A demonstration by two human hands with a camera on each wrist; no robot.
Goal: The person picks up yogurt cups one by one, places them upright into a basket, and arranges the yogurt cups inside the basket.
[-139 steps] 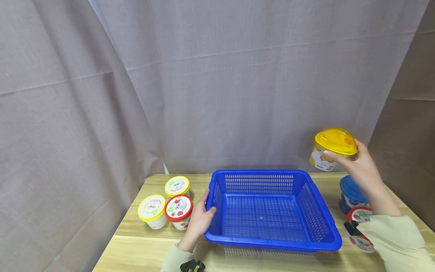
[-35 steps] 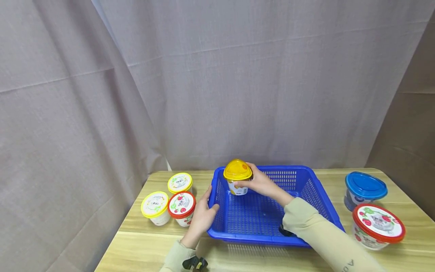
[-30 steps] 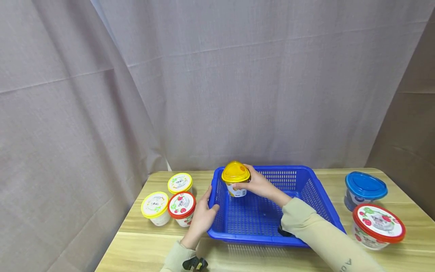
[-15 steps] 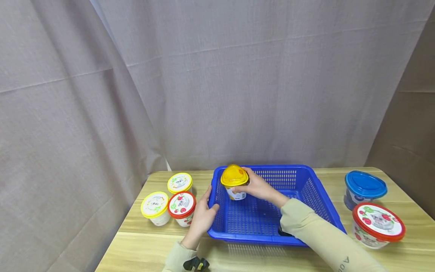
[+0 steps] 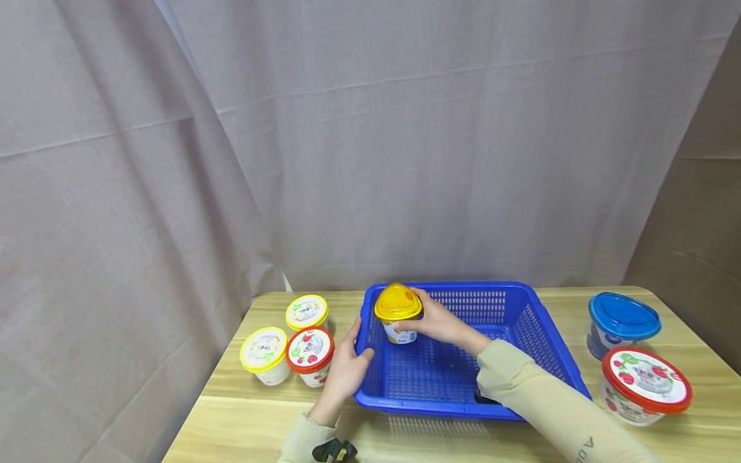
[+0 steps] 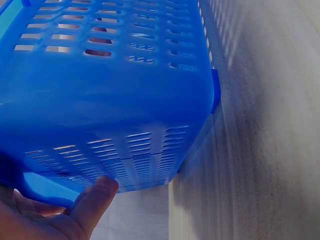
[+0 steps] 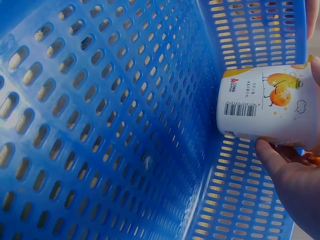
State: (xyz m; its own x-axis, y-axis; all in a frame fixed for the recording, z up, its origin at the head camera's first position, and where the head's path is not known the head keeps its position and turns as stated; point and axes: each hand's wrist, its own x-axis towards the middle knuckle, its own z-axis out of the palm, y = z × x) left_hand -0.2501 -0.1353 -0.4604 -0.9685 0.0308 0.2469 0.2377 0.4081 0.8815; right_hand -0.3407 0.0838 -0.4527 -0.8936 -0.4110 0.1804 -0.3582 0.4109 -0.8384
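A grey cloth hangs behind a wood-grained surface. On that surface sits the blue basket, upright, its slotted floor largely in view. How far things have got reads best from the basket: one container is inside its walls, and five lidded tubs stand outside it.

To the basket's right, and apart from it, are a red-lidded tub and, just behind that, a blue-lidded tub. No hand is on either.

The left hand is at the basket's left side, thumb over the rim and fingers along the outside, seemingly steadying it. The right hand reaches in over the front rim, its fingers gripping the sides of the yellow-domed container. This container is upright near the basket's left wall; whether its base touches the floor, I cannot tell. I judge placing it to be nearly complete, with letting go not yet done.

Smallest in view are three tubs left of the basket: a front yellow-lidded tub, a rear yellow-lidded tub and a second red-lidded tub close beside them. If these and the right-hand pair belong to the same work, all five remain.
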